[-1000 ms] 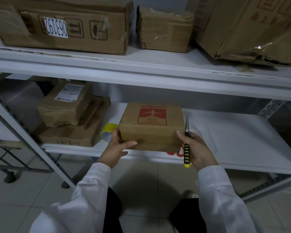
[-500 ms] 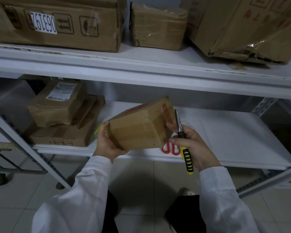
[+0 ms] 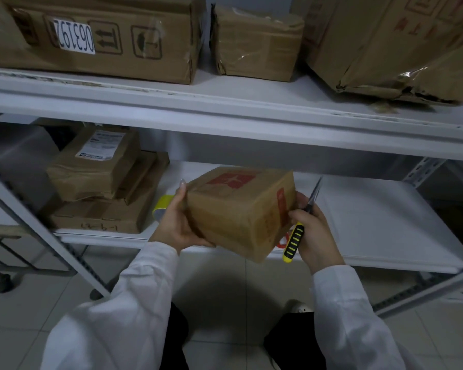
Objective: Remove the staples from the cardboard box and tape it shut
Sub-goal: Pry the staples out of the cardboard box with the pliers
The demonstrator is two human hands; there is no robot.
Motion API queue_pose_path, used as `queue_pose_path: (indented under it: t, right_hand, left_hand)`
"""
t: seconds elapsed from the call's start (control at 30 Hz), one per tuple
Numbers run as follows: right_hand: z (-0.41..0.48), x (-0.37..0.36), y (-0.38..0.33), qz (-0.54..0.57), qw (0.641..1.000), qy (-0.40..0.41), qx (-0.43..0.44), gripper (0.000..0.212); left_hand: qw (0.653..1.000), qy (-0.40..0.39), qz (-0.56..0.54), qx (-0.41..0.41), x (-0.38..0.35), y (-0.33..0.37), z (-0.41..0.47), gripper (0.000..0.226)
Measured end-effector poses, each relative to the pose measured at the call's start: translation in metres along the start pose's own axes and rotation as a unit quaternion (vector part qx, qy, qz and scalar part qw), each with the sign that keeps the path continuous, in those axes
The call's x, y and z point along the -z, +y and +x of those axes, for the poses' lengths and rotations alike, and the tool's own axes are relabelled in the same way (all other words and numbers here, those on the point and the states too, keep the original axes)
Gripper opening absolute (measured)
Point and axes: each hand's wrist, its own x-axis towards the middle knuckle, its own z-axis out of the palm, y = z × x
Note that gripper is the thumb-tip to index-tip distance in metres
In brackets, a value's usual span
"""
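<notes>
- White metal shelving [image 3: 251,113] fills the wall, with pale floor tiles below it.
- Up on the top shelf sit three brown cartons: a long one [image 3: 96,36] on the left with a white number label, a smaller taped one [image 3: 257,44] in the middle, and a big crumpled one [image 3: 396,44] on the right.
- On the lower shelf [image 3: 385,222], at the left, there's a stack of taped parcels [image 3: 102,188], the top one bearing a shipping label.
- The person holds the small cardboard box [image 3: 238,209] off the shelf, just in front of its near edge, tilted with one corner pointing down. It has red print on its top and right faces.
- Their left hand [image 3: 177,225] cups the box's left side and underside, fingers curled beneath and thumb up along the edge.
- Their right hand [image 3: 313,231] presses its fingertips to the box's right face while gripping a tool [image 3: 302,222] with a yellow-and-black handle, its thin metal tip pointing up and away.
- A roll of yellow tape [image 3: 162,206] peeks out on the shelf behind the left hand.
- Both arms are in white sleeves [image 3: 134,303].
</notes>
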Motion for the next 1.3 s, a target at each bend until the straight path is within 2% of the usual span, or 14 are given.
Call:
queue_pose_path:
  t: [0.1,0.27,0.33,0.4,0.47,0.57,0.63,0.7,0.77,0.83,0.9,0.97,1.1,1.3]
  right_hand:
    - [0.002,-0.006,0.014,0.033,0.999,0.029,-0.001,0.031]
    - [0.015,-0.005,0.035,0.097,0.992,0.082,-0.008,0.031]
    - [0.018,-0.010,0.043,0.126,0.987,0.097,-0.015,0.028]
    - [0.020,-0.014,0.049,0.151,0.982,0.107,-0.023,0.026]
    - [0.023,-0.011,0.056,0.174,0.979,0.100,-0.040,0.028]
    - [0.029,-0.001,0.064,0.184,0.977,0.096,-0.058,0.025]
    - [0.031,0.003,0.066,0.182,0.975,0.097,-0.083,0.022]
    - [0.032,0.004,0.065,0.164,0.976,0.093,-0.107,0.018]
    - [0.031,0.004,0.059,0.118,0.980,0.096,-0.127,0.012]
    - [0.034,0.005,0.055,0.089,0.980,0.082,-0.158,0.026]
    - [0.039,0.010,0.054,0.048,0.975,0.082,-0.203,0.039]
    - [0.041,0.016,0.055,-0.016,0.969,0.093,-0.228,0.032]
    - [0.047,0.024,0.057,-0.105,0.968,0.031,-0.225,0.036]
    - [0.047,0.028,0.056,0.044,0.974,-0.042,-0.217,0.033]
  left_hand:
    - [0.999,0.010,0.013,-0.028,-0.020,0.000,-0.002,0.073]
    - [0.987,0.000,0.013,-0.162,-0.046,-0.019,-0.007,0.033]
    - [0.978,0.033,0.015,-0.206,-0.049,-0.030,-0.004,0.059]
    - [0.980,0.044,0.053,-0.187,-0.045,-0.033,0.001,0.081]
    - [0.985,0.047,0.144,-0.087,-0.035,-0.032,0.000,0.090]
    - [0.985,-0.010,0.173,0.006,-0.022,-0.031,-0.004,0.072]
    - [0.985,-0.007,0.173,-0.007,-0.016,-0.031,0.001,0.065]
    - [0.979,0.039,0.199,-0.028,-0.013,-0.028,0.007,0.077]
    - [0.975,0.081,0.201,-0.048,-0.014,-0.023,0.010,0.065]
    - [0.974,0.112,0.188,-0.058,-0.011,-0.020,0.015,0.042]
    - [0.975,0.119,0.178,-0.062,-0.009,-0.019,0.020,0.053]
    - [0.974,0.119,0.181,-0.066,-0.005,-0.020,0.026,0.062]
    - [0.974,0.106,0.185,-0.076,0.003,-0.019,0.031,0.035]
    - [0.979,0.108,0.150,-0.081,0.002,-0.019,0.038,0.013]
